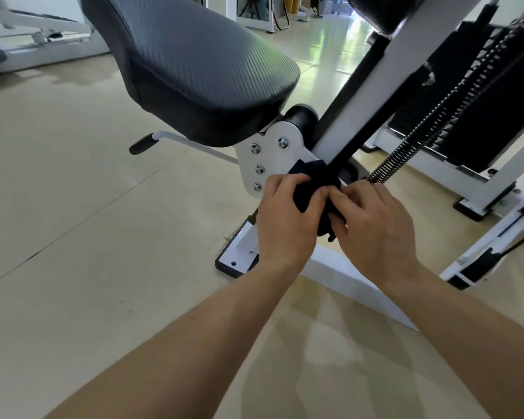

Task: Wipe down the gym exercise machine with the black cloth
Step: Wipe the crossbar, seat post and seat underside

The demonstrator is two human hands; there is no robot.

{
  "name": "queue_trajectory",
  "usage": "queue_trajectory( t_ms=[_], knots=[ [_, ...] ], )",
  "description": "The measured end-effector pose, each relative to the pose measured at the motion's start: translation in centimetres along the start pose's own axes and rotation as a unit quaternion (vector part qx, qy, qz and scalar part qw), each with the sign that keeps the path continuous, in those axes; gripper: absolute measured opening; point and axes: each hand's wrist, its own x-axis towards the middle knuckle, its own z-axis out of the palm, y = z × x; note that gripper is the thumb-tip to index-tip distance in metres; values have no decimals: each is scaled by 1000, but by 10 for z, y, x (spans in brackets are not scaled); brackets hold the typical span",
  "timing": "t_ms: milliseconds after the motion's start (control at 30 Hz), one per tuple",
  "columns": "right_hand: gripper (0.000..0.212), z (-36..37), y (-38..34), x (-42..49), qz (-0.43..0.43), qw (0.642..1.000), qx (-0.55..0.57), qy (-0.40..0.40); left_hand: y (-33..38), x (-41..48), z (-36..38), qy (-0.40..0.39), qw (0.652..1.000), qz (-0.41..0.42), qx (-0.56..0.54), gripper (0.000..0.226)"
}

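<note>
Black cloth (313,184): bunched between your two hands; pressed against the lower end of the slanted white post (384,86) of the gym exercise machine (339,267); just beside the bolted bracket plate (270,158)
Left hand (285,219): your fingers curl round the cloth's left side, gripping it
Right hand (372,225): your thumb and fingers pinch the cloth's right side; knuckles near the foot of the coiled spring (421,127)
Seat (200,71): black, padded; above and left of your hands

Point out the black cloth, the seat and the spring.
cloth (312,182): head view, bunched part above the thumbs.
seat (194,65): head view, middle of its top.
spring (397,154): head view, lower wide coils.
</note>
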Motion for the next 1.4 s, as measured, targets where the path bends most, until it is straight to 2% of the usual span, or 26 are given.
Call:
queue_trajectory(
  t_ms=[100, 233, 433, 567, 767, 933, 1000, 1067, 1133, 1233, 1300, 1400],
  knots=[
    [39, -6, 0, -20, 73, 993, 91, -23, 11, -8, 13, 8, 997, -58, -51, 26],
    [33, -9, 9, -49, 150, 974, 167, 1, 19, -2, 27, 64, 991, -101, -52, 24],
    [25, -6, 19, -77, 242, 942, 212, -97, 19, -11, 50, 117, 990, -80, -10, 20],
    [22, -2, 23, -79, 278, 922, 241, -124, 13, -22, 64, 138, 988, -73, -5, 19],
    [22, -2, 35, -96, 341, 892, 253, -158, 8, -35, 74, 122, 989, 71, 50, 14],
    [22, -7, 42, -106, 355, 879, 263, -177, -17, -42, 71, 118, 968, 170, 140, 16],
    [23, -8, 42, -106, 360, 873, 273, -185, -15, -43, 68, 103, 979, 132, 119, 15],
    [23, -7, 42, -104, 359, 871, 278, -189, -2, -43, 66, 99, 993, 25, 63, 13],
    [24, -6, 39, -102, 354, 872, 282, -187, 10, -43, 66, 111, 992, -57, -15, 14],
    [24, -5, 31, -98, 346, 871, 290, -193, 21, -43, 65, 123, 989, -57, -58, 18],
    [25, -5, 27, -97, 341, 872, 291, -196, 24, -39, 67, 117, 991, -47, -36, 22],
    [23, -5, 22, -96, 341, 871, 297, -193, 22, -34, 67, 92, 995, -25, 12, 15]
  ],
)
